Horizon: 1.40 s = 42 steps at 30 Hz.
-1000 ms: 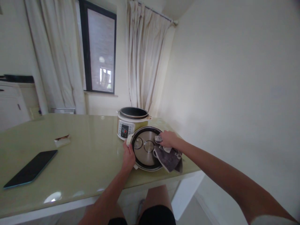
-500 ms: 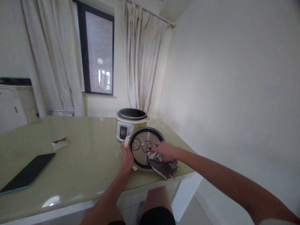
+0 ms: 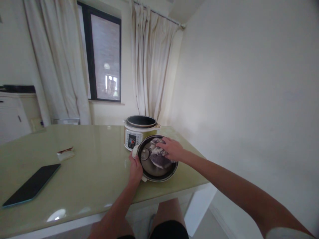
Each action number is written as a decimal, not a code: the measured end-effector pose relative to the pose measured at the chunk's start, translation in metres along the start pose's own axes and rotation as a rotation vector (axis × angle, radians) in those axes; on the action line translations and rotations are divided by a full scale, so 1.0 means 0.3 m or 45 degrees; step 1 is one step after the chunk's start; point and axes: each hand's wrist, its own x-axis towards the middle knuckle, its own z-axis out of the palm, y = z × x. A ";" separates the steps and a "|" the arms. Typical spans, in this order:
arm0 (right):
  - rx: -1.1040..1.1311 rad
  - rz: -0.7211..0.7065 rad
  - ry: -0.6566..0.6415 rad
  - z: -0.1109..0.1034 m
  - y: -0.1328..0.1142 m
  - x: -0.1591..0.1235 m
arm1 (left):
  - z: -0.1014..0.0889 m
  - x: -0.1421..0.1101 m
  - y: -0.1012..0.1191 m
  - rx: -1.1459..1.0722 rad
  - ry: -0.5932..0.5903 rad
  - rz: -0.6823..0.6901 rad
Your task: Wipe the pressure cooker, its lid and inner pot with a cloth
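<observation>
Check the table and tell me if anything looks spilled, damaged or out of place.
I see no spill or damage. The one oddity is the lid: off the open cooker and tilted in front of it, underside showing, with the left hand at its edge and the right hand holding a cloth against it.

The lid (image 3: 150, 168) shows smooth metal — the cloth (image 3: 159, 160) looks matt, the tabletop (image 3: 97, 166) glossy.

The glossy green table (image 3: 99, 159) carries a cooker (image 3: 137, 130), dark tablet (image 3: 32, 185) and small packet (image 3: 65, 154).
</observation>
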 end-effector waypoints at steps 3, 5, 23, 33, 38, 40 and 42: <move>-0.034 -0.002 -0.232 0.099 0.006 -0.035 | 0.001 -0.003 0.006 -0.001 -0.016 0.049; 0.008 0.021 -0.260 0.133 0.008 -0.046 | 0.001 -0.005 0.011 0.001 -0.023 0.048; -0.476 -0.159 0.133 0.097 0.006 0.090 | -0.001 -0.007 0.010 0.018 -0.040 0.019; -0.393 -0.463 0.257 0.081 -0.052 0.212 | -0.011 -0.020 0.026 0.051 -0.051 0.053; -0.193 0.173 0.094 0.056 0.029 0.116 | -0.016 -0.028 0.049 0.056 -0.043 0.072; -0.154 0.308 0.014 0.047 0.048 0.068 | -0.016 -0.030 0.054 0.062 -0.042 0.059; -0.134 0.357 -0.066 0.046 0.050 0.021 | -0.016 -0.031 0.056 0.072 -0.037 0.020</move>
